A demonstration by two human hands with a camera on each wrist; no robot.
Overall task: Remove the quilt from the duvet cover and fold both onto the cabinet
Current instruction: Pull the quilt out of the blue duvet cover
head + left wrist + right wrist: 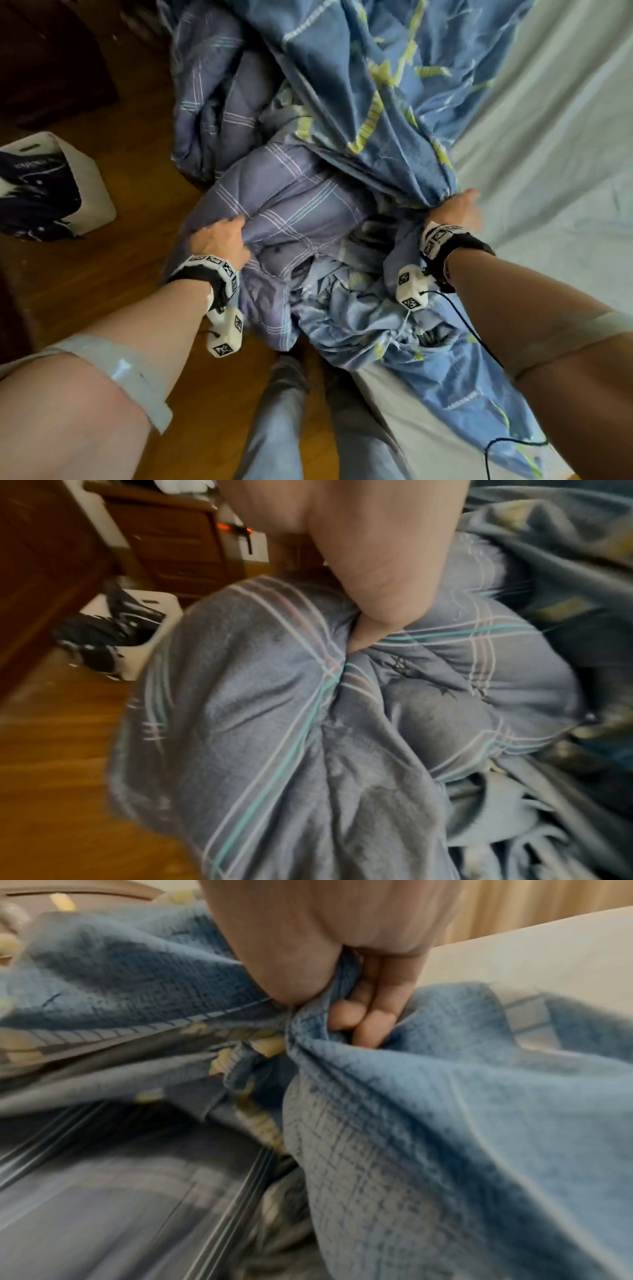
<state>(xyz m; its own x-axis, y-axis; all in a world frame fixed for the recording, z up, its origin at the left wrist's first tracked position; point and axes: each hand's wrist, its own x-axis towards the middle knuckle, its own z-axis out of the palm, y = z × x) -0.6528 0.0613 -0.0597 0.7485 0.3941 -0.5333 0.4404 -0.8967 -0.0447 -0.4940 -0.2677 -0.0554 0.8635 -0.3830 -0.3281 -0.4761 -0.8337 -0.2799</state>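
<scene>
- Left hand (219, 240): fingers clenched into a bunched fold of the quilt (284, 212); the left wrist view shows a fingertip buried in the gathered fabric.
- Right hand (459, 210): fingers (373, 1010) curled round a gathered edge of the duvet cover (363, 68), pinching it against the palm.
- Quilt: grey-purple with white and teal check lines. It bulges out of the duvet cover between the two hands, at the edge of the bed (548, 137), and part of it hangs over the wooden floor (102, 284).
- Duvet cover: blue with yellow-green markings. It lies crumpled across the bed, running from the right hand to the far side, with loose folds below the quilt near the person's legs (284, 428).
- Bed: covered by a pale sheet, bare on the right.
- White bin (85, 185): stands on the floor to the left, holding dark fabric.
- Wooden drawer unit (171, 542): stands beyond the bin, in the left wrist view.
</scene>
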